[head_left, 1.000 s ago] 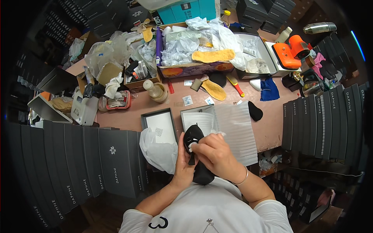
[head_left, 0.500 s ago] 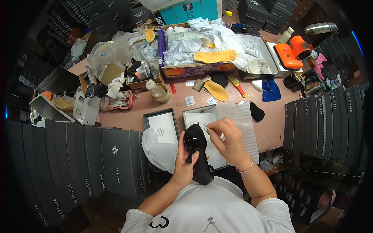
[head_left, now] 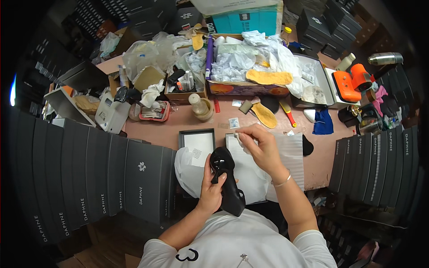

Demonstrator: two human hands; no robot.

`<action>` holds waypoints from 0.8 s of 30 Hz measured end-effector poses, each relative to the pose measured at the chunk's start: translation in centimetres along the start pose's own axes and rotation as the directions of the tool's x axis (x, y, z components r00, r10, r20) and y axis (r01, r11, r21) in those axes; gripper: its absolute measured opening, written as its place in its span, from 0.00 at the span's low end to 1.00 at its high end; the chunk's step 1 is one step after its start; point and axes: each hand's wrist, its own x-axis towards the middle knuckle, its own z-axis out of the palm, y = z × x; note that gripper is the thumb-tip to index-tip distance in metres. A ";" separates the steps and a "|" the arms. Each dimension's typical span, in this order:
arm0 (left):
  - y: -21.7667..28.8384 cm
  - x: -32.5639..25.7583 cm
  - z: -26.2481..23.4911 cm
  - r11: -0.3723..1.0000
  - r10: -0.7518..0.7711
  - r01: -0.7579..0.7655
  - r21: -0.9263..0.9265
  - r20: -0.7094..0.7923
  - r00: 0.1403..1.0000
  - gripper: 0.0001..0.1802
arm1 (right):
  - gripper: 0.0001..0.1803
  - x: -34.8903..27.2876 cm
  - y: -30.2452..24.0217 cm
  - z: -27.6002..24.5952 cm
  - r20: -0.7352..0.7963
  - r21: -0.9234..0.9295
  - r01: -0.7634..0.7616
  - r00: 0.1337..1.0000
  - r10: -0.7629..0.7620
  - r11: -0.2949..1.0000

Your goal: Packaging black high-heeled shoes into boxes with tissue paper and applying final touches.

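Note:
My left hand (head_left: pixel 209 192) is closed around a black heeled shoe (head_left: pixel 232 196), whose glossy end points toward the table. The shoe is above the near table edge, close to my shirt. To its right, my raised right hand (head_left: pixel 262 145) pinches a small whitish wad (head_left: pixel 237 135) between thumb and fingers, apart from the shoe. What the wad is made of, I cannot make out. Below my hands lie white tissue paper (head_left: pixel 248 178) and a ribbed foam sheet (head_left: pixel 290 156). An open grey shoe box part (head_left: pixel 197 145) with a white inside sits just beyond the shoe.
Stacked grey shoe boxes (head_left: pixel 149 178) stand at left, others (head_left: pixel 357 165) at right. Behind are a carton of crumpled plastic (head_left: pixel 250 89), a squat bottle (head_left: pixel 201 107), yellow insoles (head_left: pixel 264 115), a brush (head_left: pixel 288 114), a blue cloth (head_left: pixel 322 122) and an orange device (head_left: pixel 346 85).
My right hand has moved away from the shoe's glossy end with the wad still pinched. The shoe has tilted slightly in my left hand. The whole view has shifted.

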 end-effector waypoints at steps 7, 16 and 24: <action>2.3 1.8 -3.1 0.981 0.080 -0.094 -0.169 -0.084 0.993 0.40 | 0.07 12.4 7.1 8.7 0.136 -0.406 0.509 0.855 -0.501 0.759; 4.6 3.4 -4.7 0.976 0.108 -0.134 -0.170 -0.157 0.982 0.36 | 0.15 14.8 10.5 12.9 0.253 -0.599 0.545 0.824 -0.506 0.587; 5.1 3.2 -5.0 0.991 0.091 -0.097 -0.090 -0.072 0.993 0.40 | 0.25 14.5 13.9 13.2 0.136 -0.334 0.390 0.921 -0.366 0.858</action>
